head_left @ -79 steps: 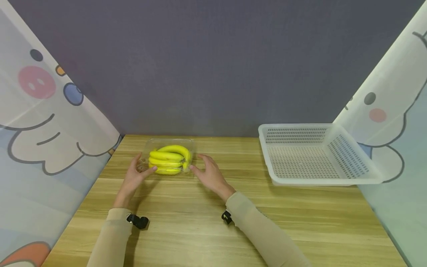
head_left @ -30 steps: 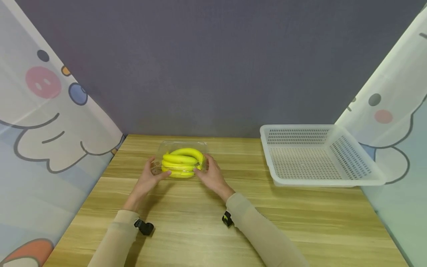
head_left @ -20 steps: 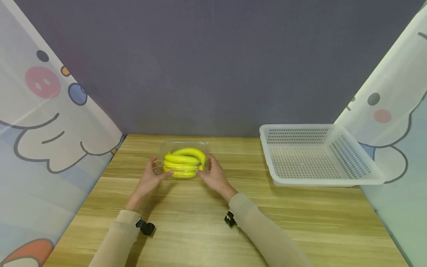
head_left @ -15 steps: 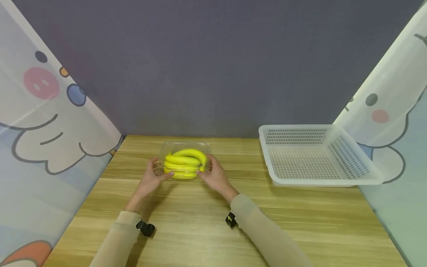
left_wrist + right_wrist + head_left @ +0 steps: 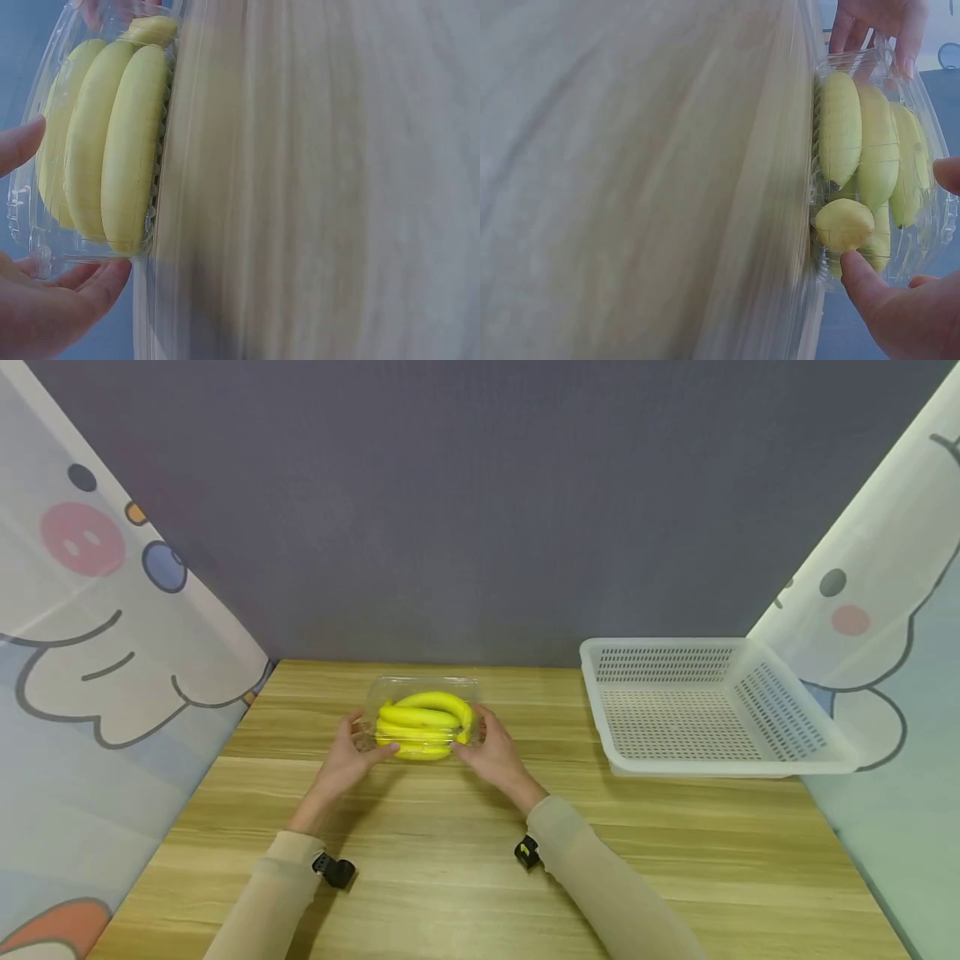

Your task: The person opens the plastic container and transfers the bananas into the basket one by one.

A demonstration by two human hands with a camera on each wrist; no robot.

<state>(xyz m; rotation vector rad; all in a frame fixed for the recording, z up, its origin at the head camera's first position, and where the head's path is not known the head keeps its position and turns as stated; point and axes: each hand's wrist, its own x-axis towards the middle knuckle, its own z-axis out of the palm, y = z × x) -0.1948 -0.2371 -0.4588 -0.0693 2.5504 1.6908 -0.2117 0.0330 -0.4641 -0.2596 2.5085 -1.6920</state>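
"Around eight o'clock off the clear box (image 5: 423, 682), that left hand (image 5: 343, 767) is pinching its end, thumb on the near side?"

"Yep. Box is up the far half of the tabletop (image 5: 435, 868), bananas (image 5: 420, 718) piled inside. Can't tell if it's resting or slightly lifted."

"And at four o'clock?"

"That's the right hand (image 5: 491, 758), same deal: fingers round the other end, pinching the box."

"Further over, three o'clock?"

"Big white basket (image 5: 731, 767), slotted sides, sitting on the tabletop well apart from the box."
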